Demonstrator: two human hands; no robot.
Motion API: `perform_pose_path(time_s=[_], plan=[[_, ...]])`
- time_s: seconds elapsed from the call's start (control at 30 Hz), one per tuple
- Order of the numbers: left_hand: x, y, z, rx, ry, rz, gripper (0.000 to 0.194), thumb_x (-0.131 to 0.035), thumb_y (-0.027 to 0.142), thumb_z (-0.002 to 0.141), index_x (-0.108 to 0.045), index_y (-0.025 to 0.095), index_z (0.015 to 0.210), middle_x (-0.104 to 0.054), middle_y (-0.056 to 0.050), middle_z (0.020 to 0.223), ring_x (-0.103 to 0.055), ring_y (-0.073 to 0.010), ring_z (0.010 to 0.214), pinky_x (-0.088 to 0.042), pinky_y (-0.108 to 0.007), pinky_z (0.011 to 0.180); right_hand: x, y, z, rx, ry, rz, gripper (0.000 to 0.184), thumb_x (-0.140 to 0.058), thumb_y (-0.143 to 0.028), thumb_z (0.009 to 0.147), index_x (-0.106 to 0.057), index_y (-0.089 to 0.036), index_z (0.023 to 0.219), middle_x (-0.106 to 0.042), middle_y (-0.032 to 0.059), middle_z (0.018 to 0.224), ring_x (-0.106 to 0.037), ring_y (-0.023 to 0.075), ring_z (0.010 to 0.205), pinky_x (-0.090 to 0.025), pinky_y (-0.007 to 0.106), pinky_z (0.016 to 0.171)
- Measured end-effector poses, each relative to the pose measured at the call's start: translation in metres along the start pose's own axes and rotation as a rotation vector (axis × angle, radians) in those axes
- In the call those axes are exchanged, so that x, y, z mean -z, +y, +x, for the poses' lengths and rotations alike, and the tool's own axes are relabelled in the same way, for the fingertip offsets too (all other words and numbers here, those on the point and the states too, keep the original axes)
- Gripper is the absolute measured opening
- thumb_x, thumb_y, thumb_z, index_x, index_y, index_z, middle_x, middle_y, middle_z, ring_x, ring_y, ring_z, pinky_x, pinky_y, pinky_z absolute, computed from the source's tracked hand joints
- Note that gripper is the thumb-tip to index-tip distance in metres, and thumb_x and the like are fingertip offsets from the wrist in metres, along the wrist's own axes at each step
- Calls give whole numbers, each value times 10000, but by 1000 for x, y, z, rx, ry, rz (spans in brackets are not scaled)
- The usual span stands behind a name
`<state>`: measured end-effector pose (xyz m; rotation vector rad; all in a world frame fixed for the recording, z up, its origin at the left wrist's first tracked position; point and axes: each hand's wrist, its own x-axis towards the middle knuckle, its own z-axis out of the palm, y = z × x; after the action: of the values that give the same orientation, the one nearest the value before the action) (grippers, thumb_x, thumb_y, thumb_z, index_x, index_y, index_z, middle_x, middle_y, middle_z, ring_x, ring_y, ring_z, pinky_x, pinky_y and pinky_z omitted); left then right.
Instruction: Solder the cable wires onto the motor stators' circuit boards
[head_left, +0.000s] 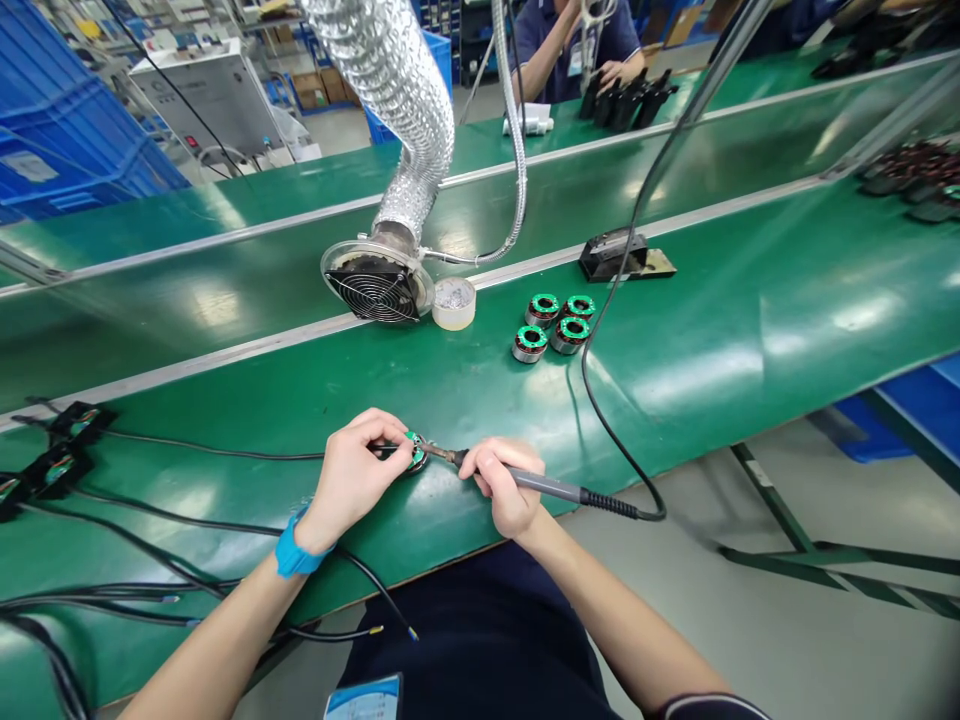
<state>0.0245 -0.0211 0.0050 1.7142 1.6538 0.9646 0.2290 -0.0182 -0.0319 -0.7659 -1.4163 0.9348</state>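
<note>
My right hand (pixel 510 480) is wrapped round the grey handle of a soldering iron (pixel 544 484). The iron's tip points left and meets a small motor stator with a green circuit board (pixel 415 455) on the green mat. My left hand (pixel 365 465), with a blue band at its wrist, pinches the end of a black cable (pixel 292 456) against that board. The fingers partly cover the stator and the cable end, so the exact contact is hidden. Several similar stators (pixel 530 344) with green ring boards stand in a group further back.
Black cables (pixel 142 517) run across the left side from black parts (pixel 56 470). A fan-fronted fume duct (pixel 375 290) hangs ahead, beside a roll of tape (pixel 454 304). A black soldering stand (pixel 622 257) sits behind the stators. The iron's cord (pixel 600 400) loops at right. A co-worker sits opposite.
</note>
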Motion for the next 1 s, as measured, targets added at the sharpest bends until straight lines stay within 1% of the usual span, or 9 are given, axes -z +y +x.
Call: perform_pose_path(time_s=[0.1,0.2,0.27,0.37,0.67,0.8,0.9,1.0], plan=[[0,1,0,12,-1,4,139,-702,236,801,-708,196,668,-721,-34,894,-643,-153,756,-436,-273,624,-1,-1,-1,-3,26,19,385,-513,-313,996,-717,-217,683,-475,-42,441,-481,134,414,-458,312,554],[0,1,0,11,3,2,139,-700,227,795,-704,195,659,-722,-35,888,-643,-155,756,-436,-275,626,-2,-5,0,-57,102,76,383,-517,-308,985,-712,-199,674,-450,-48,435,-429,117,387,-397,291,491],[-1,1,0,7,8,2,140,-698,225,793,-702,196,656,-722,-35,888,-637,-153,743,-432,-276,618,-2,-6,0,-87,132,113,387,-518,-319,983,-711,-191,672,-438,-53,433,-393,106,371,-367,283,467],[-1,1,-1,7,9,1,135,-696,225,792,-703,198,659,-723,-34,897,-634,-149,739,-430,-274,611,-3,-6,1,-99,107,121,388,-520,-332,987,-720,-186,688,-436,-56,432,-377,98,369,-357,276,465],[-2,2,-1,5,28,8,145,-695,225,790,-694,192,649,-720,-32,891,-633,-141,722,-434,-267,607,-2,-1,0,-84,19,66,394,-499,-337,1025,-733,-193,742,-475,-44,467,-442,109,415,-381,277,494],[-3,4,-1,5,34,4,156,-693,229,789,-690,193,637,-720,-29,882,-629,-137,707,-435,-267,601,-2,1,1,-91,-15,59,393,-500,-345,1027,-733,-190,751,-486,-40,470,-444,110,421,-374,280,497],[-3,4,-2,4,49,9,154,-692,225,790,-690,193,639,-720,-27,883,-622,-133,698,-437,-269,607,-3,0,2,-134,-8,88,402,-505,-363,1018,-722,-186,730,-477,-42,466,-416,104,408,-354,276,482],[-4,4,-2,-3,64,14,156,-690,225,794,-689,192,641,-719,-29,882,-630,-137,712,-445,-269,619,-5,-2,4,-238,21,168,401,-514,-383,1000,-707,-181,712,-452,-51,448,-369,92,388,-315,264,453]])
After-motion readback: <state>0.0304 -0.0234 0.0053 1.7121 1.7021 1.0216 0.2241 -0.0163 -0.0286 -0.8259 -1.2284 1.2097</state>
